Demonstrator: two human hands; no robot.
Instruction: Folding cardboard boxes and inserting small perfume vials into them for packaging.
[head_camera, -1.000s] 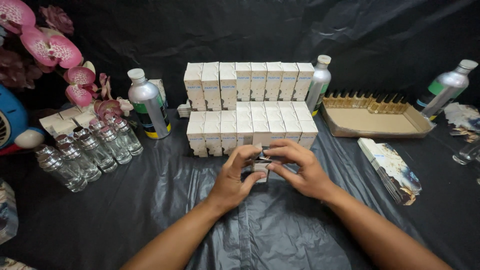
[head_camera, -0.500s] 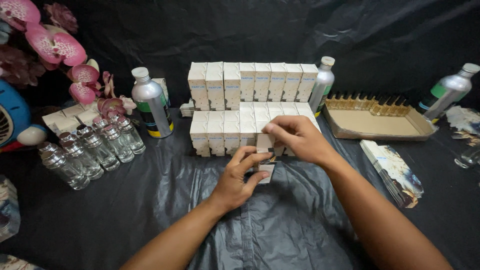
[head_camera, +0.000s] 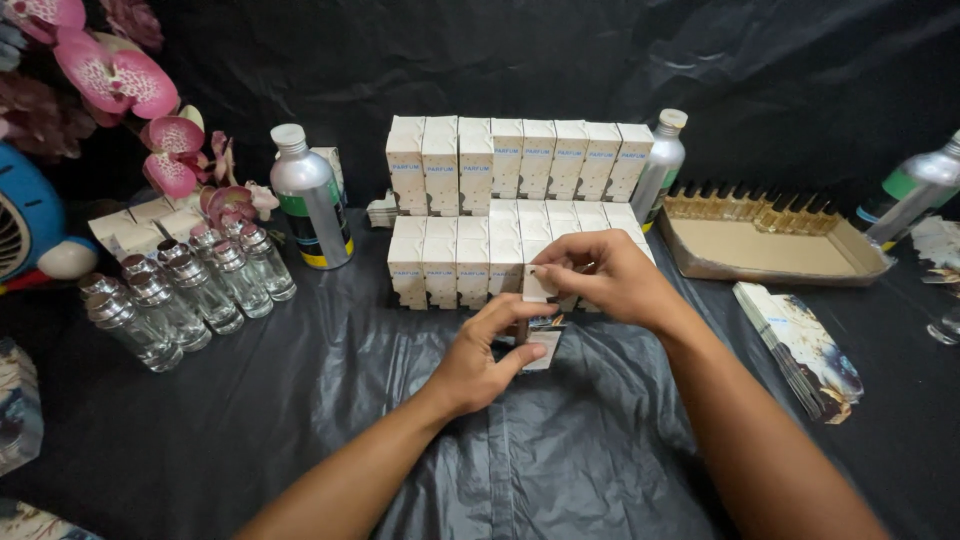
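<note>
My left hand (head_camera: 482, 362) grips the lower part of a small cream carton (head_camera: 541, 345) standing upright on the black plastic sheet. My right hand (head_camera: 598, 277) is curled over the carton's top, fingertips pinching its upper flap. Directly behind stand two tiers of matching cream cartons (head_camera: 505, 215), the front tier touching my right hand's knuckles.
Several clear glass bottles with silver caps (head_camera: 185, 290) stand at left beside a silver bottle (head_camera: 310, 198) and pink orchids (head_camera: 140, 110). A cardboard tray (head_camera: 770, 250) with small amber bottles sits at right, flat printed cartons (head_camera: 800, 345) in front of it, another silver bottle (head_camera: 912, 195) beyond.
Both hands held the carton low in front a second ago. The right hand has since risen onto the carton's top, and the carton now stands closer to the stacked cartons.
</note>
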